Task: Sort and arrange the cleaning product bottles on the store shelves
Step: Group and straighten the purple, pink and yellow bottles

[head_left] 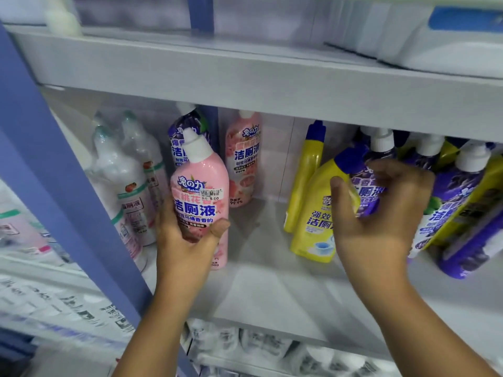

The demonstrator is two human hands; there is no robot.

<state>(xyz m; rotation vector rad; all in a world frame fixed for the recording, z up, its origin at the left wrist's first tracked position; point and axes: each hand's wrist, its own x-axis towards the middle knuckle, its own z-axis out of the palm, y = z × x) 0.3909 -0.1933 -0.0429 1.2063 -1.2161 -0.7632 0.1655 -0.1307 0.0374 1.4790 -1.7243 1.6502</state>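
Pink bottle (200,194) gripped in left hand (187,240), at shelf (272,289) front; right hand (381,213) fingers loosely spread (holding nothing) against purple bottle (366,191) beside yellow bottle (315,213); next, likely standing leaners upright

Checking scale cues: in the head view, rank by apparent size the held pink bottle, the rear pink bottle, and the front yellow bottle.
1. Held pink bottle, though nearest the camera.
2. Front yellow bottle, partly hidden by the right hand.
3. Rear pink bottle.

left hand (187,240) grips pink bottle (200,191); right hand (381,213) reaches among leaning purple bottles (449,197).
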